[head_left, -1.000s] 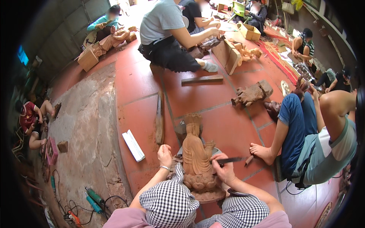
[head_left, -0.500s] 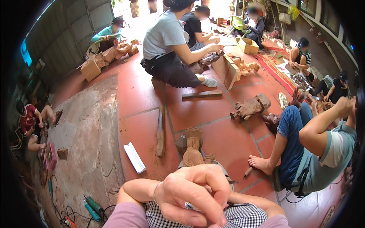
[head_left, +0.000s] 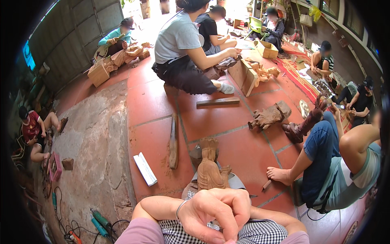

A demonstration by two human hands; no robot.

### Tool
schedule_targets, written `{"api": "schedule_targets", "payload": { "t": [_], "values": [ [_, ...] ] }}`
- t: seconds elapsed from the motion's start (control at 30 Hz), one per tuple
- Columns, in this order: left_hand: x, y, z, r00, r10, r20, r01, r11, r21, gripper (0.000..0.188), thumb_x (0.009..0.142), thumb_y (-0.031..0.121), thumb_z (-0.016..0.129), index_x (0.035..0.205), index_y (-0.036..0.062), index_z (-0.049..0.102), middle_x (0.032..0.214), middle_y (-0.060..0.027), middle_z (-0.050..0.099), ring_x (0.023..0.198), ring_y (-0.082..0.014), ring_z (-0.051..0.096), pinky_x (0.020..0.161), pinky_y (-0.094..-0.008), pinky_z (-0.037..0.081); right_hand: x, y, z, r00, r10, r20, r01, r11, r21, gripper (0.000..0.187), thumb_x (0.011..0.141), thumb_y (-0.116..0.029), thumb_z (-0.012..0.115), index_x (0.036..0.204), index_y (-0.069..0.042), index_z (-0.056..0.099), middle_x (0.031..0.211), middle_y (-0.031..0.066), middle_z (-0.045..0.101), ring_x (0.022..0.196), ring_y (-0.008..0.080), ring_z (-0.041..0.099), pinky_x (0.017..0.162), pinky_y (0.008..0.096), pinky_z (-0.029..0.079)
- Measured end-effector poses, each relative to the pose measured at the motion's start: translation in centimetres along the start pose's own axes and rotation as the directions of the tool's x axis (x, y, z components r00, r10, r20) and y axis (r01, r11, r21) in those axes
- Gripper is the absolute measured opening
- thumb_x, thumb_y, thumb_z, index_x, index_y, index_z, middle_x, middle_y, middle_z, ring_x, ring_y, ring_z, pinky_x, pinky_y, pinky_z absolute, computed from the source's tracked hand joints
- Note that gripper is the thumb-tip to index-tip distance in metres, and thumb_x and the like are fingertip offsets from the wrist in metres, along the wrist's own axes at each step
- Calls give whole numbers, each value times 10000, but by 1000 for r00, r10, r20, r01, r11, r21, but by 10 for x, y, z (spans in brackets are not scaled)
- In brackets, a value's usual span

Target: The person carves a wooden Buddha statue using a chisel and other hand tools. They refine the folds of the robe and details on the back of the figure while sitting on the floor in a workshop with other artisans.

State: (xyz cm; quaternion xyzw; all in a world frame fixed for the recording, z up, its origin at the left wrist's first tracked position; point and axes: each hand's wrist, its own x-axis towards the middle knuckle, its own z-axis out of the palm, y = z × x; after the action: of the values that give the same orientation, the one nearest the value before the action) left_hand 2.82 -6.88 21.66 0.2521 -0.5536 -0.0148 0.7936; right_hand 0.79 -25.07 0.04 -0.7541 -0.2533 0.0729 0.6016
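My left hand (head_left: 207,213), with a thin bracelet at the wrist, is raised close in front of my checked apron (head_left: 174,232). Its fingers are bent and drawn together; whatever they may hold is out of sight. From the right comes my right forearm (head_left: 276,217), and its hand is mostly hidden behind the left one. Just beyond both hands, a carved wooden figure (head_left: 211,173) in folded robes stands between my legs, its lower part covered by my fingers. Grey cloth (head_left: 233,183) lies around its base.
On the red tiles lie a white block (head_left: 145,168), a long wooden mallet (head_left: 174,142), a wooden bar (head_left: 218,102) and a rough carving (head_left: 270,115). A barefoot co-worker (head_left: 341,171) sits close at right. Corded power tools (head_left: 99,223) lie at lower left.
My hands have sunk slightly, and more of the carved figure shows beyond them. The co-worker at right has lowered their arms, and a dark reddish carving there shows more fully.
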Motion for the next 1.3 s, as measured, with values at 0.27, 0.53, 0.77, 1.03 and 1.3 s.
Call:
{"api": "schedule_targets", "payload": {
  "t": [0.27,0.53,0.77,1.03,1.3],
  "values": [
    [-4,-12,6,994,77,-79,-78,997,-7,160,873,180,728,858,20,720,883,-82,615,780,-183,548,693,-324,411,3,4,0,993,-117,-28,113,988,-107,118,912,-113,679,891,-2,646,742,113,640,619,233,614,577,339,487],
    [-5,2,6,996,-50,-76,44,996,-74,167,887,219,710,858,59,745,880,-57,618,796,-176,538,671,-292,446,2,0,-1,1000,-16,-5,16,1000,2,116,917,-112,674,887,-3,649,748,113,652,612,216,624,574,336,496],
    [6,6,9,976,-52,-213,33,996,-88,106,876,55,652,972,15,668,1008,-108,544,894,-184,501,775,-303,411,7,2,0,987,-162,-25,159,983,-95,93,904,-94,677,885,-8,647,734,116,641,596,218,601,557,333,475],
    [8,1,-15,987,122,-106,-114,990,77,167,908,197,683,923,32,701,960,-79,599,820,-186,552,714,-324,443,7,1,0,992,-125,1,125,989,-81,92,898,-84,679,871,-9,635,715,98,629,592,223,604,565,332,474],
    [-46,-17,-80,566,-76,-821,220,974,61,298,1038,256,507,1265,62,518,1018,-36,541,884,-151,504,784,-264,455,0,2,-4,996,-87,-5,86,992,-93,94,905,-81,676,858,-13,633,713,90,639,606,216,621,575,320,485]
  ]
}}
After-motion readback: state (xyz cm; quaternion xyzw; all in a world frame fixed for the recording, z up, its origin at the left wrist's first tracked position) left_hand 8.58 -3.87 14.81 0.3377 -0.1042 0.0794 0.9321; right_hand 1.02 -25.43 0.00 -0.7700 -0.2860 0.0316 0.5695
